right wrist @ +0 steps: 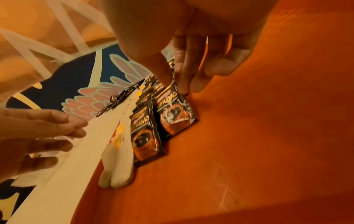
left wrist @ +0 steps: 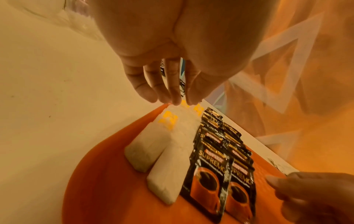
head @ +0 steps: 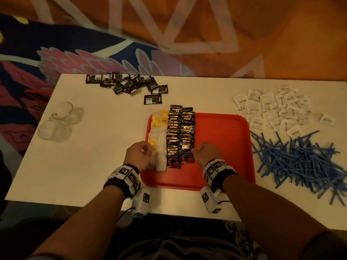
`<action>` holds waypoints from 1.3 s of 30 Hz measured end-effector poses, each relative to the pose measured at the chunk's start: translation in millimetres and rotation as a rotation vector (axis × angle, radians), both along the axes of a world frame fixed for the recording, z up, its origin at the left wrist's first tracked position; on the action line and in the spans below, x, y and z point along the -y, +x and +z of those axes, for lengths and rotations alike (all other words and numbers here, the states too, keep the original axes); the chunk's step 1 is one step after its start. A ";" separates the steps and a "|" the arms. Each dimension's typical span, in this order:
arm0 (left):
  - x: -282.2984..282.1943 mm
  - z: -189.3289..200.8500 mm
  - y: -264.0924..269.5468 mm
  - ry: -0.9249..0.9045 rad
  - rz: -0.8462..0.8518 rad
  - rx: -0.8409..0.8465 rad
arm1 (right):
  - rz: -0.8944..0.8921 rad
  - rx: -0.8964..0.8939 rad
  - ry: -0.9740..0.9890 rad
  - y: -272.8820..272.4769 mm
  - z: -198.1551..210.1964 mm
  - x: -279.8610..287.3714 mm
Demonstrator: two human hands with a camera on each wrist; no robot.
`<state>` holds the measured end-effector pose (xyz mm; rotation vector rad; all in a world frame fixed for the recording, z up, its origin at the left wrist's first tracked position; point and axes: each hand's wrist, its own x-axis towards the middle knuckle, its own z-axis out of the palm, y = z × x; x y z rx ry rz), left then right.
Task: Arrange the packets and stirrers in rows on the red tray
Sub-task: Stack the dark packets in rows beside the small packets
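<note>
The red tray (head: 221, 147) lies in the middle of the white table (head: 84, 166). Along its left side run two rows of white tea bags (head: 158, 136) with yellow tags, then two rows of overlapping black coffee packets (head: 180, 132). My left hand (head: 148, 149) hovers at the tea rows, its straight fingertips (left wrist: 173, 99) touching the tea bags (left wrist: 164, 151). My right hand (head: 195, 152) is at the right side of the coffee rows. In the right wrist view its thumb and fingertips (right wrist: 184, 87) pinch the corner of the nearest coffee packet (right wrist: 174, 115) in the right row.
Loose black packets (head: 127, 84) lie at the table's back left. White sugar packets (head: 272, 107) are heaped at the back right, with a pile of blue stirrers (head: 300, 162) in front of them. Glass cups (head: 60, 121) stand at the left. The tray's right half shows bare red.
</note>
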<state>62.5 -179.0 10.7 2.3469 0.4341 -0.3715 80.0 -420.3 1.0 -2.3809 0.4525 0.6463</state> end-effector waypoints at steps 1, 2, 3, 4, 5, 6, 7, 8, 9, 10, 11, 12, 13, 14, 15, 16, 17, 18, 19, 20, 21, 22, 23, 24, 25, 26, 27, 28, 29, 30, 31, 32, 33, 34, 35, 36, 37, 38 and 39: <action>-2.0 1.6 4.6 0.021 -0.005 0.007 | 0.003 0.006 0.021 3.1 1.7 3.2; -4.4 2.6 9.8 0.047 -0.020 0.012 | 0.006 0.012 0.045 6.3 3.9 5.6; -7.2 3.2 15.6 0.077 -0.042 0.012 | 0.013 0.020 0.062 9.3 5.0 6.6; -10.0 3.7 22.3 0.104 -0.064 0.005 | 0.019 0.028 0.069 12.1 7.5 6.1; -13.0 4.3 30.2 0.127 -0.088 -0.009 | 0.022 0.042 0.073 15.0 9.6 4.8; -16.3 4.3 39.5 0.157 -0.122 -0.026 | 0.022 0.056 0.071 18.3 11.7 2.3; -19.6 3.8 50.5 0.193 -0.164 -0.042 | 0.030 0.073 0.060 22.0 13.2 -0.9; -22.7 3.3 62.8 0.231 -0.209 -0.058 | 0.056 0.081 0.043 26.2 15.5 -5.0; -25.7 2.5 76.6 0.270 -0.253 -0.073 | 0.090 0.093 0.026 30.4 16.6 -9.6; -28.7 1.7 91.7 0.312 -0.296 -0.085 | 0.111 0.102 0.017 34.4 17.8 -14.3; -31.8 1.0 107.7 0.354 -0.339 -0.089 | 0.121 0.105 0.016 37.7 19.2 -19.4; -34.5 0.2 125.0 0.391 -0.383 -0.086 | 0.134 0.102 0.008 40.6 21.2 -24.4; -36.7 -0.9 141.9 0.422 -0.425 -0.078 | 0.156 0.101 -0.006 42.6 23.2 -29.7; -39.1 -3.4 159.6 0.445 -0.464 -0.072 | 0.165 0.093 -0.012 44.3 25.2 -35.8; -41.0 -6.1 177.4 0.461 -0.498 -0.069 | 0.152 0.079 -0.002 45.6 26.3 -41.0; -42.3 -8.6 195.2 0.475 -0.528 -0.067 | 0.131 0.063 0.014 46.9 27.0 -46.3; -43.0 -11.2 212.7 0.488 -0.557 -0.065 | 0.116 0.046 0.023 48.4 27.3 -51.7; -43.7 -13.8 228.8 0.500 -0.586 -0.059 | 0.112 0.033 0.027 49.8 28.1 -57.7; -44.2 -16.6 243.5 0.513 -0.611 -0.050 | 0.112 0.026 0.030 51.7 27.7 -64.0; -44.6 -20.0 257.5 0.522 -0.632 -0.046 | 0.111 0.032 0.033 53.7 26.3 -70.0; -45.4 -24.1 269.8 0.522 -0.651 -0.055 | 0.102 0.045 0.033 55.7 24.9 -76.8; -46.4 -29.1 280.7 0.515 -0.670 -0.076 | 0.088 0.053 0.031 57.1 23.0 -82.9; -47.3 -35.3 290.4 0.508 -0.692 -0.101 | 0.070 0.052 0.033 58.4 21.7 -89.0; -48.7 -41.1 298.8 0.508 -0.720 -0.129 | 0.057 0.045 0.034 59.9 20.4 -94.8; -51.1 -46.0 304.7 0.508 -0.750 -0.164 | 0.056 0.041 0.033 61.0 19.1 -100.6; -53.7 -50.4 306.9 0.499 -0.776 -0.203 | 0.065 0.037 0.025 61.9 18.3 -106.0; -56.5 -54.2 305.6 0.486 -0.796 -0.227 | 0.072 0.040 0.015 62.7 17.9 -111.5; -59.7 -56.7 299.6 0.478 -0.810 -0.228 | 0.077 0.046 0.002 63.4 18.2 -117.0; -63.2 -58.4 289.6 0.483 -0.818 -0.210 | 0.076 0.054 -0.007 64.5 19.3 -123.2; -67.7 -59.8 277.6 0.495 -0.820 -0.175 | 0.075 0.054 -0.014 66.0 19.2 -129.6; -72.8 -61.2 263.5 0.507 -0.817 -0.138 | 0.073 0.043 -0.009 68.8 19.1 -136.6; -78.5 -62.1 248.7 0.510 -0.807 -0.111 | 0.078 0.021 -0.002 72.1 18.3 -143.4; -85.2 -62.8 233.7 0.506 -0.792 -0.101 | 0.086 -0.001 0.009 76.1 17.6 -151.1; -92.1 -63.4 218.3 0.494 -0.775 -0.109 | 0.099 -0.023 0.019 80.0 16.4 -159.4; -99.7 -64.3 202.7 0.482 -0.757 -0.124 | 0.112 -0.040 0.035 83.5 15.0 -168.2; -106.9 -64.9 187.4 0.474 -0.741 -0.126 | 0.129 -0.044 0.040 86.9 13.7 -177.9; -114.4 -65.1 172.2 0.476 -0.725 -0.111 | 0.142 -0.034 0.039 89.6 11.9 -188.1; -121.7 -64.2 157.5 0.484 -0.710 -0.086 | 0.163 -0.023 0.020 92.2 10.4 -198.5; -128.1 -62.9 143.6 0.487 -0.698 -0.064 | 0.188 -0.013 0.001 93.7 8.5 -208.1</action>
